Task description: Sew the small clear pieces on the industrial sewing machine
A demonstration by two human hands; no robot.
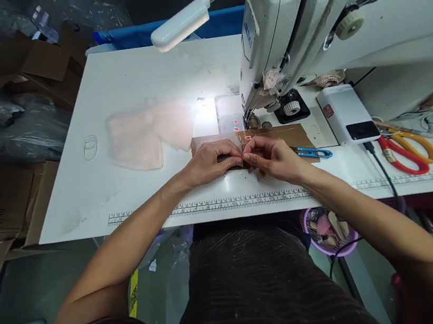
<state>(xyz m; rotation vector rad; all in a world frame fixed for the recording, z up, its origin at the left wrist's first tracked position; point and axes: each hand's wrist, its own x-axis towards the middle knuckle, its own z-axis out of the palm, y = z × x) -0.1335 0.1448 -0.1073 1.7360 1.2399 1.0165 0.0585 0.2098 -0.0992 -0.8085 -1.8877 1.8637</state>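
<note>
My left hand (216, 160) and my right hand (274, 158) meet fingertip to fingertip in front of the sewing machine (260, 44). Both are closed in a pinch. What lies between the fingertips is too small to make out. Beneath them a brown strip (276, 134), like card or packing tape, lies on the table close to the needle area. Blue thread snips (314, 152) rest on its right end, beside my right hand. To the left of my left hand lie pale pink fabric pieces (136, 140), flat on the table.
A lamp (182, 24) hangs over the white table (141, 76). A ruler strip (210, 206) runs along its front edge. At right are a white box-shaped device (348, 113) and red-and-yellow-handled scissors (409, 152). Below stands a purple basket (334, 250) with scraps. Cardboard boxes (10, 200) fill the left.
</note>
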